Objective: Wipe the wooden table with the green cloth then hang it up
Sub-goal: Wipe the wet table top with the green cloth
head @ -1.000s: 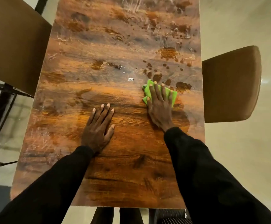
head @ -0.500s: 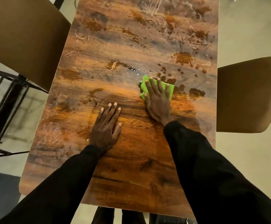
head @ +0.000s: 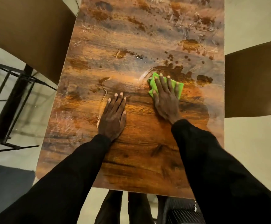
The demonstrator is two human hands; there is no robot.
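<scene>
The wooden table (head: 131, 159) fills the middle of the head view, with dark wet blotches and smears over its far half. A folded green cloth (head: 153, 84) lies on the table right of centre. My right hand (head: 167, 97) presses flat on the cloth with fingers spread, covering most of it. My left hand (head: 113, 113) rests flat on the bare wood to the left of the cloth, fingers together, holding nothing. Both arms are in black sleeves.
A brown chair (head: 252, 78) stands at the table's right edge and another brown chair (head: 26, 33) at the far left. A black metal rack (head: 5, 97) stands on the floor to the left. My legs show below the near table edge.
My right hand has slid the green cloth back and forth over the wet patch right of centre, leaving a curved wipe mark. My left hand has stayed planted.
</scene>
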